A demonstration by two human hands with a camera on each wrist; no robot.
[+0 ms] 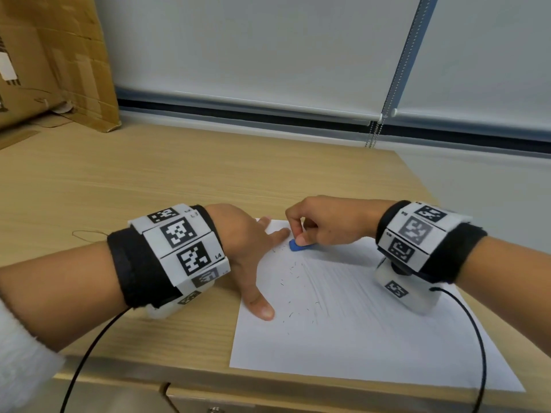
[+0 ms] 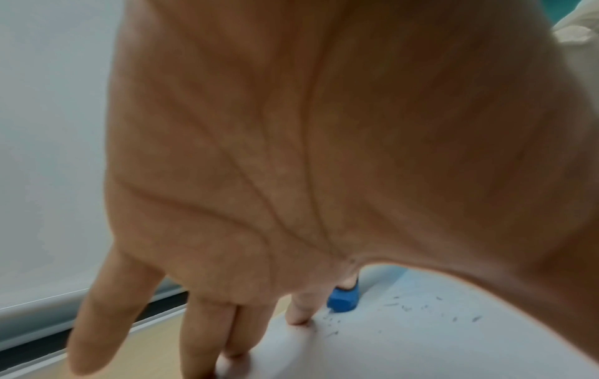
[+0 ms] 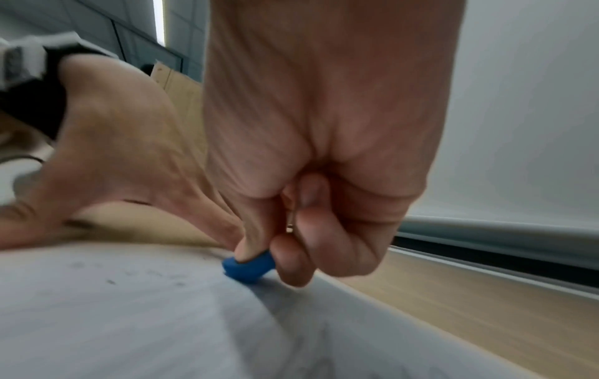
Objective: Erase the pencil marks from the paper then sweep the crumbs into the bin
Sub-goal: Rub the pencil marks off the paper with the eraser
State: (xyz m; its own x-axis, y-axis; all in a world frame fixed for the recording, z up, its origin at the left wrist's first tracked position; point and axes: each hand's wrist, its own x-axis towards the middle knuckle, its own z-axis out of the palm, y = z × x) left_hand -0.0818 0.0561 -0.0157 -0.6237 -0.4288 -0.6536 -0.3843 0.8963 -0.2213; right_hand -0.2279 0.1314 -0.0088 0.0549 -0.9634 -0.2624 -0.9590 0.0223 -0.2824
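Note:
A white sheet of paper (image 1: pixel 343 329) lies on the wooden desk (image 1: pixel 119 180), with faint pencil strokes across its middle and dark eraser crumbs (image 1: pixel 290 281) scattered on its left half. My right hand (image 1: pixel 325 223) pinches a small blue eraser (image 1: pixel 298 245) between thumb and fingers and presses it on the paper near the far left corner. The same eraser (image 3: pixel 248 266) shows under the thumb in the right wrist view, and the eraser (image 2: pixel 343 298) sits just past my index finger in the left wrist view. My left hand (image 1: pixel 253 248) lies spread flat, fingers straight, holding the paper's left edge down.
A cardboard box (image 1: pixel 56 61) stands at the desk's back left. A window blind (image 1: pixel 268 49) and its bead chain (image 1: pixel 372 135) run along the back. Black cables (image 1: pixel 477 338) trail from both wrist bands over the desk's front edge. No bin is in view.

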